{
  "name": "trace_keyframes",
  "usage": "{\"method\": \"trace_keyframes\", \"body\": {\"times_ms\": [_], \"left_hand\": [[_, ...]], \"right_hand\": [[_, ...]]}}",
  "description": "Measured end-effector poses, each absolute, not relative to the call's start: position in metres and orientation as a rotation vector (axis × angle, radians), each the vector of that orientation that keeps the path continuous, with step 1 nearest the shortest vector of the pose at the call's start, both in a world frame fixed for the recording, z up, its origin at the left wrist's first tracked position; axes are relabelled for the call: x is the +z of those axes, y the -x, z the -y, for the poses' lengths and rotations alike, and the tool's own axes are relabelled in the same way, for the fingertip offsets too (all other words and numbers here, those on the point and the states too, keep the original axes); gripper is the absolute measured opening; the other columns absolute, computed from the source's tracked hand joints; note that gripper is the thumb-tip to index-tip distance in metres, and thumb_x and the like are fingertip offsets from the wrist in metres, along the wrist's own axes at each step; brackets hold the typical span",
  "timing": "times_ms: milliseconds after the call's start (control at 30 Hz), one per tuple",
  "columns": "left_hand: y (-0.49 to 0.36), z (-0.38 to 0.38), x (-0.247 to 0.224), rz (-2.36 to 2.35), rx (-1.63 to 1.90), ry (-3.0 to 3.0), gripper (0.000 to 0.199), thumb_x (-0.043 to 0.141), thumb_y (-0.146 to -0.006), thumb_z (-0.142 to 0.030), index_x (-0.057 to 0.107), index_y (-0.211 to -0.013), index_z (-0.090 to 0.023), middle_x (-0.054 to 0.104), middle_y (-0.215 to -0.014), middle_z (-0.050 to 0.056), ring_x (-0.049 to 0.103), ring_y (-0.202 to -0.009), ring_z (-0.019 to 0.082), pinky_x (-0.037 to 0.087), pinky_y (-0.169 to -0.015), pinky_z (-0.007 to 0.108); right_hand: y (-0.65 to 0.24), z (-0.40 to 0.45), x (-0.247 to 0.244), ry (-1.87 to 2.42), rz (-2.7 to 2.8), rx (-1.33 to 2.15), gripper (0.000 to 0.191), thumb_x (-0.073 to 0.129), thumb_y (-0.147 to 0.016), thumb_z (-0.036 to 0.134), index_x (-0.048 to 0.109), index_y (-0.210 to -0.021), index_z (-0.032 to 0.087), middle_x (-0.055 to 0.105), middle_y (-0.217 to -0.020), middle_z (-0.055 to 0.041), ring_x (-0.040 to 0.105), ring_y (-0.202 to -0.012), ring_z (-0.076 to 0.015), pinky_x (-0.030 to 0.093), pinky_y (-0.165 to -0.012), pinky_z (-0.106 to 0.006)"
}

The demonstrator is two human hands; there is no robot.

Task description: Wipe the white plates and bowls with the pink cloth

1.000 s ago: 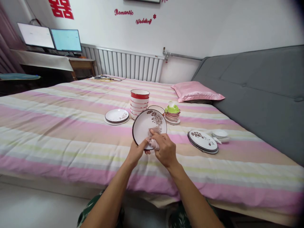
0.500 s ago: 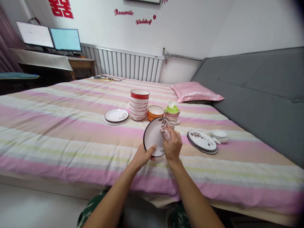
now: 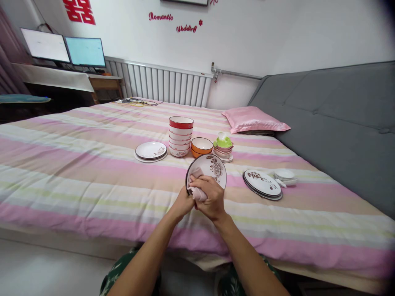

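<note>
A white plate (image 3: 206, 166) with a dark rim and brown flower print is held tilted above the bed's near side. My left hand (image 3: 182, 204) grips its lower left edge; the fingers are partly hidden by the other hand. Bunched in my right hand (image 3: 211, 197) is a pale pink cloth (image 3: 196, 190), pressed on the left part of the plate's face. Just behind the plate stand two orange bowls (image 3: 202, 148), one inside the other, and a tall stack of red and white bowls (image 3: 180, 137).
Plates lie stacked at the left (image 3: 151, 150) and the right (image 3: 262, 183). Small white dishes (image 3: 284, 176) sit farther right. Green and pink dishes (image 3: 224, 146) are piled behind. A pink pillow (image 3: 254, 119) lies by the grey headboard (image 3: 327, 111). Cables (image 3: 138, 101) lie at the far edge.
My right hand has slid the cloth from the plate's right side to its lower left. The plate has turned, so more of its flower print shows at the right.
</note>
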State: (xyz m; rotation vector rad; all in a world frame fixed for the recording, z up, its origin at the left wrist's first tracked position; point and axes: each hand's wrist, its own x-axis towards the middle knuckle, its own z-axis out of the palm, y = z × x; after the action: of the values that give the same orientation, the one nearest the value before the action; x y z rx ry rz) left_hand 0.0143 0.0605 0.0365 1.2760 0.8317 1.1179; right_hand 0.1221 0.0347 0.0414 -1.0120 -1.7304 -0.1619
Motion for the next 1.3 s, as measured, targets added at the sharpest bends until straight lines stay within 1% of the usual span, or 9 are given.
{"method": "trace_keyframes", "body": {"times_ms": [67,200,267,367,467,567,733,1000,1300], "left_hand": [[-0.012,-0.062,0.038,-0.777,1.135,-1.362,0.013,0.057,-0.058,-0.013,0.06,-0.07,-0.015,0.062,-0.065,0.0,0.058,-0.065,0.015,0.048,-0.062,0.025],[-0.01,-0.061,0.035,-0.806,0.968,-1.445,0.003,0.052,-0.062,-0.016,0.056,-0.062,-0.015,0.054,-0.049,-0.001,0.052,-0.045,0.013,0.042,-0.044,0.022],[-0.01,-0.06,0.034,-0.823,0.92,-1.447,0.005,0.053,-0.067,-0.019,0.056,-0.066,-0.015,0.052,-0.047,-0.001,0.051,-0.039,0.013,0.04,-0.039,0.022],[-0.012,-0.056,0.034,-0.81,0.895,-1.431,0.012,0.056,-0.072,-0.027,0.059,-0.075,-0.016,0.055,-0.05,0.0,0.052,-0.039,0.014,0.041,-0.04,0.024],[-0.013,-0.054,0.033,-0.826,0.848,-1.398,0.016,0.059,-0.073,-0.031,0.058,-0.069,-0.016,0.054,-0.047,0.001,0.051,-0.039,0.014,0.042,-0.041,0.025],[-0.014,-0.054,0.033,-0.859,0.839,-1.35,0.02,0.061,-0.074,-0.033,0.057,-0.065,-0.016,0.054,-0.046,0.002,0.051,-0.039,0.015,0.043,-0.041,0.026],[-0.014,-0.059,0.031,-0.889,0.949,-1.249,0.023,0.065,-0.071,-0.036,0.057,-0.074,-0.014,0.058,-0.053,0.001,0.052,-0.04,0.014,0.045,-0.042,0.027],[-0.002,-0.071,0.035,-0.843,1.145,-1.179,0.031,0.064,-0.074,-0.041,0.06,-0.079,-0.011,0.058,-0.05,0.001,0.053,-0.041,0.013,0.044,-0.043,0.025],[0.005,-0.078,0.039,-0.848,1.252,-1.067,0.044,0.061,-0.073,-0.054,0.059,-0.073,-0.01,0.058,-0.05,0.001,0.053,-0.04,0.011,0.041,-0.041,0.022]], "right_hand": [[-0.12,-0.034,0.042,0.961,1.751,-0.143,0.036,0.05,-0.065,0.006,0.065,-0.093,0.024,0.071,-0.094,-0.0013,0.061,-0.092,-0.0187,0.052,-0.079,-0.032],[-0.122,-0.038,0.043,0.9,1.765,-0.205,0.033,0.049,-0.07,0.006,0.064,-0.095,0.022,0.068,-0.105,-0.0036,0.06,-0.097,-0.019,0.05,-0.085,-0.035],[-0.126,-0.043,0.045,0.915,1.731,-0.26,0.03,0.049,-0.074,0.009,0.063,-0.096,0.022,0.067,-0.106,-0.0052,0.059,-0.099,-0.0196,0.048,-0.089,-0.037],[-0.135,-0.052,0.048,0.993,1.644,-0.313,0.025,0.05,-0.078,0.014,0.063,-0.099,0.022,0.064,-0.106,-0.0064,0.058,-0.101,-0.0209,0.046,-0.091,-0.039],[-0.146,-0.06,0.052,1.057,1.548,-0.362,0.022,0.052,-0.08,0.018,0.063,-0.099,0.023,0.062,-0.106,-0.0073,0.057,-0.101,-0.0218,0.046,-0.09,-0.039],[-0.156,-0.066,0.053,1.116,1.479,-0.405,0.022,0.052,-0.08,0.017,0.063,-0.098,0.022,0.061,-0.105,-0.0077,0.056,-0.101,-0.0221,0.046,-0.09,-0.038],[-0.164,-0.071,0.049,1.248,1.448,-0.436,0.023,0.052,-0.079,0.015,0.064,-0.098,0.023,0.063,-0.103,-0.0066,0.056,-0.099,-0.0226,0.044,-0.09,-0.038],[-0.143,-0.064,0.043,1.301,1.601,-0.289,0.033,0.053,-0.071,0.009,0.063,-0.099,0.021,0.063,-0.104,-0.0063,0.053,-0.101,-0.0228,0.041,-0.09,-0.037],[-0.124,-0.053,0.046,1.137,1.81,-0.03,0.019,0.054,-0.073,0.014,0.064,-0.087,0.022,0.068,-0.089,-0.0037,0.06,-0.088,-0.0191,0.046,-0.08,-0.032]]}}
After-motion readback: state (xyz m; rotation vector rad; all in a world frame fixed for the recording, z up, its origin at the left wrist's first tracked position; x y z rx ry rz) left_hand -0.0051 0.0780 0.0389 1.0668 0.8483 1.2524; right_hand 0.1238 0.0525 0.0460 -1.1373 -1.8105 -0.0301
